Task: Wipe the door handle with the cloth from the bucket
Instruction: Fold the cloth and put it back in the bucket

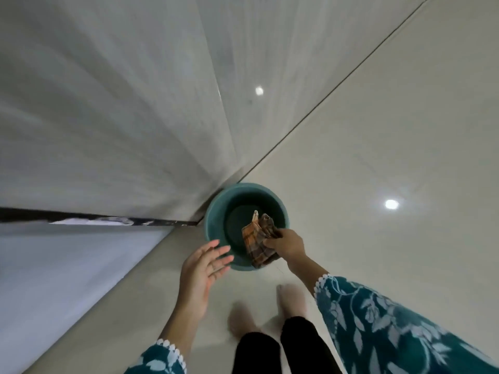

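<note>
Floor (378, 130) — pale glossy tile, filling the right and far part of the view, with ceiling lights reflected in it.

Door (108, 103) — large pale panel on the left, running to the far end; no handle shows anywhere in the view.

Sleeves (378, 325) — teal fabric with a pale leaf print, white trim at the cuffs; bare feet and dark trouser legs blurred at the near edge.

Bucket (216, 209) — teal, round, standing on the floor against the foot of the door; its inside appears dark and empty apart from the cloth hanging above it.

Cloth (256, 238) — orange and brown check, crumpled, held over the right half of the bucket's mouth, its lower end draped across the near rim.

Right hand (287, 242) — fingers clenched around the cloth's upper bunch, gripping it firmly.

Left hand (204, 264) — fingers spread and released, palm turned toward the bucket, just beside its near-left rim; contact cannot be told.

Progress: the cloth is in hand, at the bucket, so only the fetching appears done. Finding the handle and wiping it are all left.
</note>
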Motion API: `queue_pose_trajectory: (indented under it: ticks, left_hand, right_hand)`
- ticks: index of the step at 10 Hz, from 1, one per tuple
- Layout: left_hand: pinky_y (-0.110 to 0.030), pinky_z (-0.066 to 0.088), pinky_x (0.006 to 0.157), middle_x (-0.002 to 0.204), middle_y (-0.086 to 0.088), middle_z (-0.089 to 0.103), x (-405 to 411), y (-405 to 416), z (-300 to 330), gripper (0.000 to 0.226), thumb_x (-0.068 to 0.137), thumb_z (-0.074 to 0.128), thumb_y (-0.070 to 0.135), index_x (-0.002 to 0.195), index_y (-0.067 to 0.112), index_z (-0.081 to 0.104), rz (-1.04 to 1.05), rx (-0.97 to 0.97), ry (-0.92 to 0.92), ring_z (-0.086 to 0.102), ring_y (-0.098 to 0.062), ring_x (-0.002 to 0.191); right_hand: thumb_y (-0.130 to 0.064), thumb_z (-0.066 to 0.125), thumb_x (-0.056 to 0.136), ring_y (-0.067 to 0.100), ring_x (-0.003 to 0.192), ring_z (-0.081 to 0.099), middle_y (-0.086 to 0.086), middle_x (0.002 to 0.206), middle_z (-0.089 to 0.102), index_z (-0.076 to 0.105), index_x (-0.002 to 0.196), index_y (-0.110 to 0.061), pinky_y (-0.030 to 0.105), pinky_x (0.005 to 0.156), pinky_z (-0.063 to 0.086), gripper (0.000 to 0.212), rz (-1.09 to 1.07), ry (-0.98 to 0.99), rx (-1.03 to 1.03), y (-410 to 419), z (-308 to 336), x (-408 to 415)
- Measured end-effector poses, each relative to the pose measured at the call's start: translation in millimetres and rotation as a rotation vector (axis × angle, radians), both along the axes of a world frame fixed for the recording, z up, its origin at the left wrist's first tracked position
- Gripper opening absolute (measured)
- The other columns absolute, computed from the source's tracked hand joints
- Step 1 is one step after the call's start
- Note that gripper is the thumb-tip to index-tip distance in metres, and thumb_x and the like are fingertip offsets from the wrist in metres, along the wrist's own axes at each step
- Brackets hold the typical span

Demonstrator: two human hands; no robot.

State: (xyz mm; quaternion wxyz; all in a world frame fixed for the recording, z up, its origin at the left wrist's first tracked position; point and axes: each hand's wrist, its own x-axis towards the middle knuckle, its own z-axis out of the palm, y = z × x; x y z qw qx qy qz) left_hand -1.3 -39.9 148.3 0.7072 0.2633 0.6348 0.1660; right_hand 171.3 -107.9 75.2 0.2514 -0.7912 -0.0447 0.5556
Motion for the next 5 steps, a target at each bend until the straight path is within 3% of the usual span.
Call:
queue_pose_trajectory:
  ticks: [2, 3, 4, 5]
  left_hand:
    - [-0.038, 0.054, 0.080, 0.101, -0.016, 0.070, 19.9, 27.7, -147.7, 0.023, 0.095, 0.044, 0.006, 0.114, 0.006, 0.056, 0.097, 0.086, -0.075, 0.068, -0.031, 0.090]
    - [-0.039, 0.053, 0.082, 0.101, -0.015, 0.072, 19.7, 32.4, -187.7, 0.022, 0.093, 0.046, 0.006, 0.111, 0.008, 0.059, 0.079, 0.121, -0.095, 0.069, -0.030, 0.092]
    - [-0.040, 0.053, 0.083, 0.098, -0.014, 0.072, 20.7, 32.0, -200.0, 0.021, 0.093, 0.047, 0.006, 0.109, 0.009, 0.060, 0.086, 0.113, -0.091, 0.069, -0.029, 0.090]
    - [-0.041, 0.053, 0.084, 0.100, -0.015, 0.072, 17.5, 32.1, -187.0, 0.022, 0.093, 0.047, 0.007, 0.111, 0.008, 0.059, 0.109, 0.097, -0.073, 0.069, -0.030, 0.091]
  right_hand:
    - [-0.027, 0.060, 0.087, 0.031, 0.111, 0.061, 0.016, 0.115, 0.067, 0.063, 0.116, -0.003, 0.032, 0.092, 0.047, 0.037, 0.210, -0.141, -0.141, 53.6, -201.1, -11.5]
    - [-0.021, 0.042, 0.099, 0.029, 0.130, 0.045, 0.019, 0.138, 0.051, 0.050, 0.131, 0.003, 0.031, 0.107, 0.031, 0.041, 0.249, -0.071, -0.175, 76.0, -263.6, -20.3]
    - [-0.016, 0.034, 0.102, 0.029, 0.136, 0.038, 0.018, 0.147, 0.041, 0.039, 0.138, 0.003, 0.032, 0.110, 0.026, 0.042, 0.315, 0.001, -0.168, 81.7, -288.5, -24.8]
    - [-0.023, 0.039, 0.100, 0.031, 0.131, 0.045, 0.018, 0.140, 0.049, 0.047, 0.134, 0.003, 0.031, 0.106, 0.035, 0.043, 0.328, -0.062, -0.219, 70.1, -269.7, -22.5]
